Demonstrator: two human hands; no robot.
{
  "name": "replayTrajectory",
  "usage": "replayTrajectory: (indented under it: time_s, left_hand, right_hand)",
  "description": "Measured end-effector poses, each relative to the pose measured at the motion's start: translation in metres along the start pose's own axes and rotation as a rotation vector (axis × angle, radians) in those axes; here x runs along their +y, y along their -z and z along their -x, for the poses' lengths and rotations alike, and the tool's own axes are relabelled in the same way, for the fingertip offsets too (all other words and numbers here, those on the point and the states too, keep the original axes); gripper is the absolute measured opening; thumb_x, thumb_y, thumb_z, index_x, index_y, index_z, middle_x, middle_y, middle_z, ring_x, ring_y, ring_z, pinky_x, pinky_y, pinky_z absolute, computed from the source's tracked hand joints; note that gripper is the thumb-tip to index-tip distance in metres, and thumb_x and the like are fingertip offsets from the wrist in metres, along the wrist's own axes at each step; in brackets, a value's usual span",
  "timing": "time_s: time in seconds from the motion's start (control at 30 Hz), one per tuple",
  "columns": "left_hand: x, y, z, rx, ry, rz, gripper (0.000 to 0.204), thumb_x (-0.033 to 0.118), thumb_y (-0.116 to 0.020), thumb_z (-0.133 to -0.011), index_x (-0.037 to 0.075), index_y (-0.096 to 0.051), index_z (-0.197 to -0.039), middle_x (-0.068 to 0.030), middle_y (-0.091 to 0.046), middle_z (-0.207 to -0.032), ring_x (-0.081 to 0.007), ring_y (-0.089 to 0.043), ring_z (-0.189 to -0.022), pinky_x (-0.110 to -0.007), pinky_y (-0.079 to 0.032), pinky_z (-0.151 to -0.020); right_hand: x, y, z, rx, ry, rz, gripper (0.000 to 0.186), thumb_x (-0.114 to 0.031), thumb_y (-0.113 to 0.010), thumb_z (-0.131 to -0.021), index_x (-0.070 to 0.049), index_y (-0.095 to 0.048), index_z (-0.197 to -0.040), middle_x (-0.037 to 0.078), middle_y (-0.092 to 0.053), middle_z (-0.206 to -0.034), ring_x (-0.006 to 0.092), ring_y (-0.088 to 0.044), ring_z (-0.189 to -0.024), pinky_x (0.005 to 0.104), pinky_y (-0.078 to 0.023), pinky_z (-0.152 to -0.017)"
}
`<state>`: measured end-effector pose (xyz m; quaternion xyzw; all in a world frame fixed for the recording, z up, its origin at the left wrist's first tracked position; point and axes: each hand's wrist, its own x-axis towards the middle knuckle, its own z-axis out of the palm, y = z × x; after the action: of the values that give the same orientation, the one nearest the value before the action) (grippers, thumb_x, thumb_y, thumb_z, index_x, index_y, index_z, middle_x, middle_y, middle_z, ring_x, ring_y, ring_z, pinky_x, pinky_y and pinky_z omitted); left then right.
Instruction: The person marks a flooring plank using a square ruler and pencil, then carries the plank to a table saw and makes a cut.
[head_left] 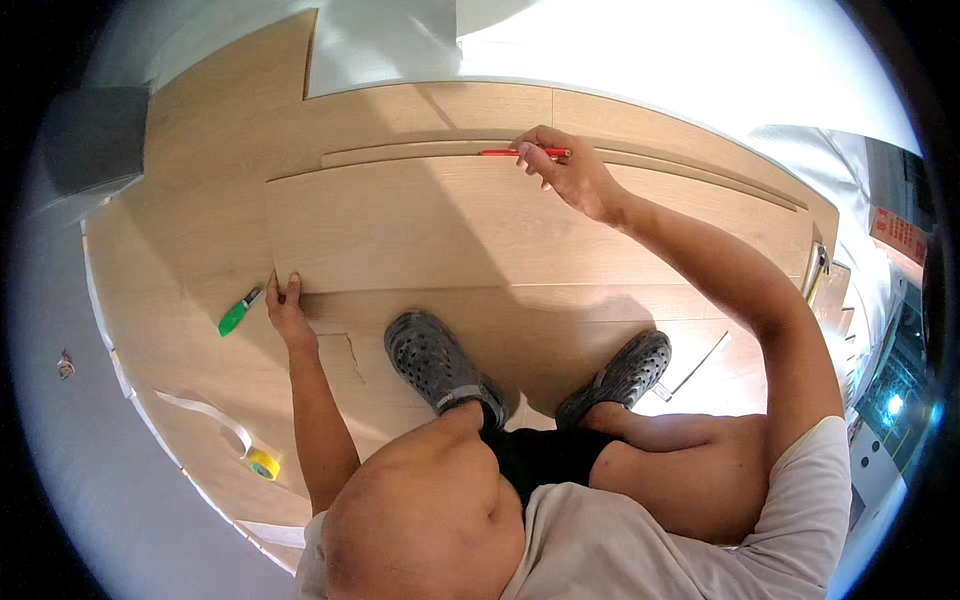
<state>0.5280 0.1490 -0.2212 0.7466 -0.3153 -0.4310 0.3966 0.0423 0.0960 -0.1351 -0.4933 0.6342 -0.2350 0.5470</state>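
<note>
A loose light-wood floor plank (400, 225) lies across the laid floor in front of me, over other boards. My left hand (287, 310) grips its near left corner, thumb on top and fingers at the end edge. A red pencil (497, 153) lies crosswise in my right hand (565, 172), whose fingers are closed round it just above the plank's far edge. Beyond that edge runs a narrow wood strip (370, 154), partly covered by the right hand. A green-handled utility knife (238, 312) rests on the floor, left of my left hand.
My feet in grey clogs (430, 360) stand at the plank's near side. A yellow roll-like thing (263, 464) with a pale strip running out lies lower left. A thin dark-edged strip (700, 365) is right of my feet. White sheeting (640, 50) covers the far side.
</note>
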Motion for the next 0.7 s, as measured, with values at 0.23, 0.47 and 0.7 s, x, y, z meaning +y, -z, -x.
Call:
replayTrajectory:
  time_s: [0.23,0.47,0.7]
  left_hand:
    - [-0.005,0.004,-0.001,0.008,-0.009,-0.004,0.069,0.026,-0.077,-0.090,-0.004,-0.048,-0.145,-0.0115,-0.051,-0.144,-0.0228,-0.048,-0.131,-0.036,-0.034,-0.113]
    - [-0.010,0.008,-0.006,0.012,-0.022,-0.064,0.073,0.027,-0.077,-0.090,0.001,-0.044,-0.150,-0.0130,-0.046,-0.152,-0.0266,-0.043,-0.138,-0.039,-0.032,-0.115]
    - [-0.001,-0.006,0.001,-0.009,-0.038,-0.084,0.071,0.029,-0.075,-0.092,-0.003,-0.045,-0.147,-0.0114,-0.048,-0.146,-0.0224,-0.049,-0.127,-0.035,-0.036,-0.111]
  right_hand:
    - [-0.001,0.001,0.004,-0.027,0.083,0.165,0.037,-0.032,-0.052,-0.104,0.000,-0.064,-0.119,0.021,-0.070,-0.107,0.0319,-0.067,-0.098,0.0408,-0.053,-0.089]
    - [-0.001,0.021,0.010,-0.024,0.099,0.231,0.034,-0.029,-0.048,-0.108,-0.001,-0.063,-0.118,0.009,-0.067,-0.095,0.0164,-0.061,-0.084,0.0339,-0.053,-0.079]
    - [0.001,0.014,0.000,0.012,0.090,0.125,0.034,-0.032,-0.054,-0.103,-0.002,-0.066,-0.114,0.020,-0.071,-0.102,0.0332,-0.068,-0.095,0.0430,-0.053,-0.088]
